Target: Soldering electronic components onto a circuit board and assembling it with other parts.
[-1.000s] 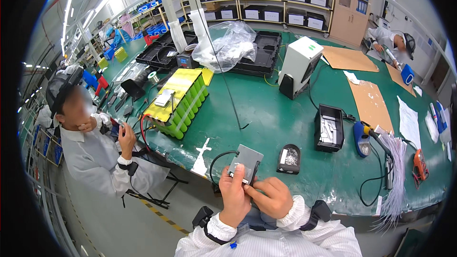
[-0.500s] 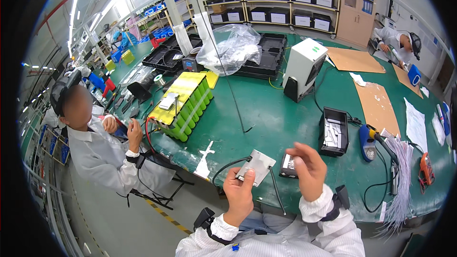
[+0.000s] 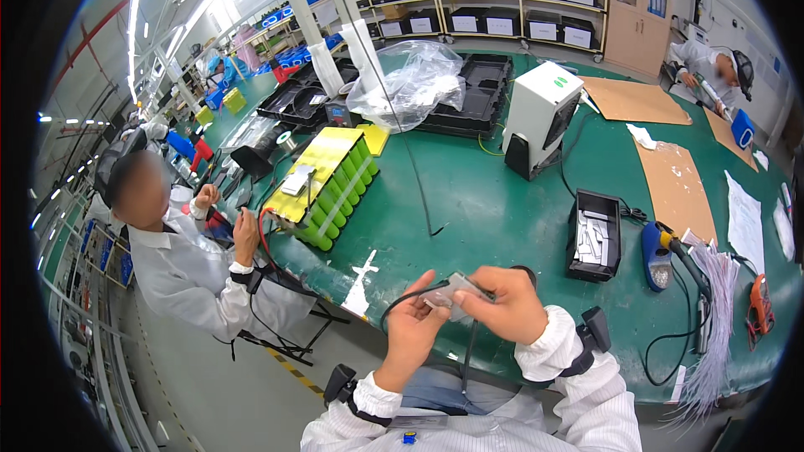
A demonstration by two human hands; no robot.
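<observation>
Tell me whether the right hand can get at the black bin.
Probably yes: the black bin is open-topped, with nothing tall between it and the right hand, though that hand grips the grey plate.

I find one flat grey module [image 3: 452,294] tilted between my left hand [image 3: 412,331] and right hand [image 3: 512,305], partly covered; one black cable [image 3: 390,310] curves left, another [image 3: 470,353] hangs below.
</observation>
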